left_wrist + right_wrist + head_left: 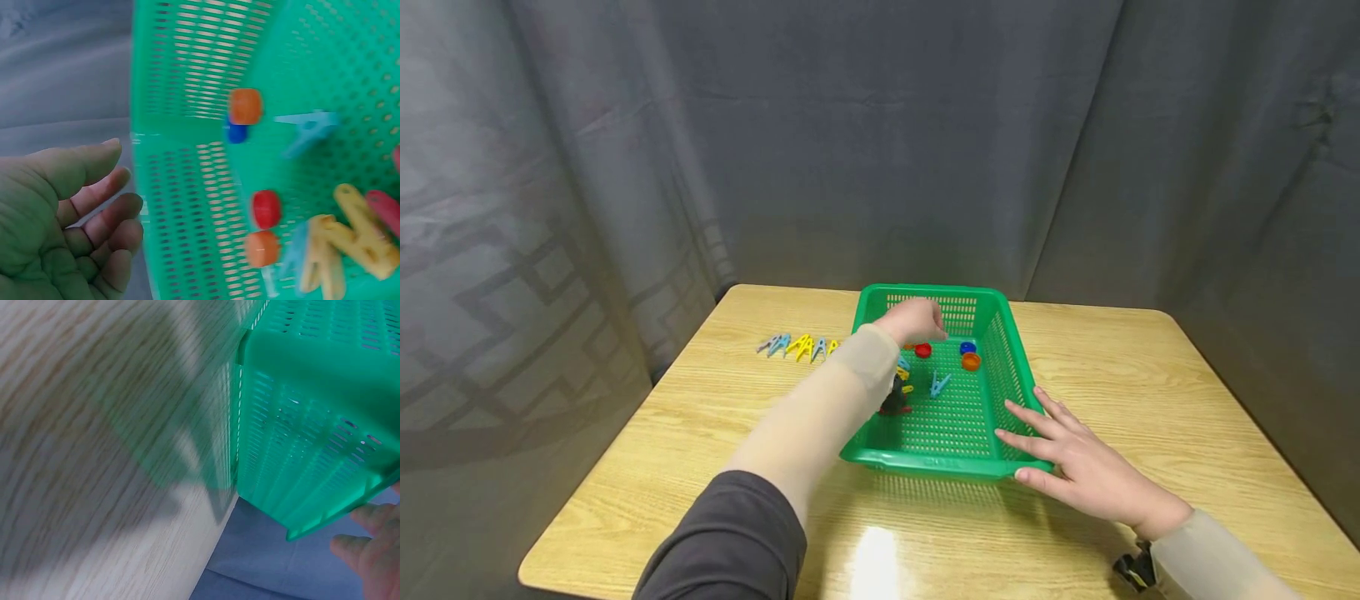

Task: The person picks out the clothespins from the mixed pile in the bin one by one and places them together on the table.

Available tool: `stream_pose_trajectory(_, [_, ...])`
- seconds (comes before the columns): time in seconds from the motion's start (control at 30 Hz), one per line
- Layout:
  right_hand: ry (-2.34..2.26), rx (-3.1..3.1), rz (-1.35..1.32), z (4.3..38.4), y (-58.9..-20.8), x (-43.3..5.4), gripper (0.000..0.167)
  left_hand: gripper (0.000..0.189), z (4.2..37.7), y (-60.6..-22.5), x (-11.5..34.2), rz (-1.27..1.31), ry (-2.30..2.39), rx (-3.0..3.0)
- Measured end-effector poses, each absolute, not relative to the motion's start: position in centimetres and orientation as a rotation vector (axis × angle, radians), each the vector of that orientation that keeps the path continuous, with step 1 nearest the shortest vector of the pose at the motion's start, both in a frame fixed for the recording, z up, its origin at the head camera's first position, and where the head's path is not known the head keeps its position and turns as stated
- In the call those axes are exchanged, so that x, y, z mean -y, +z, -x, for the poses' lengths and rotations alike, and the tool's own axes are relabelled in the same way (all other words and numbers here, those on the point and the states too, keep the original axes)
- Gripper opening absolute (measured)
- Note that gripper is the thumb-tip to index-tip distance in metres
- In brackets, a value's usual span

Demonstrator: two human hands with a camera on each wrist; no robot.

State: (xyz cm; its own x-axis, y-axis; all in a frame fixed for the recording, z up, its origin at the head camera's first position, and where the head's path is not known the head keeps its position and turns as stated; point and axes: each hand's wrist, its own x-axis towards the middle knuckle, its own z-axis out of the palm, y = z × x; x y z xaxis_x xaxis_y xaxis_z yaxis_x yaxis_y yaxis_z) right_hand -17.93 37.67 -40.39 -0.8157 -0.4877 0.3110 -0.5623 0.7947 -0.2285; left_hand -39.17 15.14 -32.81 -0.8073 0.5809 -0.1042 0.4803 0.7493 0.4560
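Note:
A green perforated plastic basket (925, 461) stands on the table. My left hand (913, 318) hovers over its far left part; in the left wrist view the fingers (112, 215) are loosely bent, with nothing seen between them. Inside the basket lie a blue clothespin (939, 384), a red cap (922, 351), an orange cap (971, 362) and a blue cap (967, 347). Yellow clothespins (359, 240) and a second orange cap (262, 249) show in the left wrist view. My right hand (1086, 467), fingers spread, touches the basket's near right rim.
Left of the basket, a row of clothespins (803, 347) in blue, yellow and grey lies on the wooden table (700, 417), partly hidden by my left arm. Dark grey curtains (880, 167) hang behind the table and at both sides.

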Motion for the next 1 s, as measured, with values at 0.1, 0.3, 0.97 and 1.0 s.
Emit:
stream_pose_trajectory(0.1, [0.458, 2.738, -0.826, 18.0, -40.5, -37.6, 0.043, 0.011, 39.6, -34.3, -15.4, -0.834, 0.580, -2.709])
stream_pose_trajectory(0.3, [0.456, 2.729, -0.832, 18.1, -40.5, -37.5, 0.044, 0.021, 40.3, -36.9, -15.3, -0.858, 0.498, -2.687])
stream_pose_trajectory(0.97, [0.445, 2.715, -0.834, 17.9, -40.5, -37.5, 0.044, 0.022, 39.0, -38.9, -16.0, -1.061, 0.025, -2.635])
stream_pose_trajectory(1.0, [0.446, 2.717, -0.832, 17.9, -40.5, -37.5, 0.044, 0.016, 39.0, -38.9, -16.0, -1.067, 0.032, -2.630])
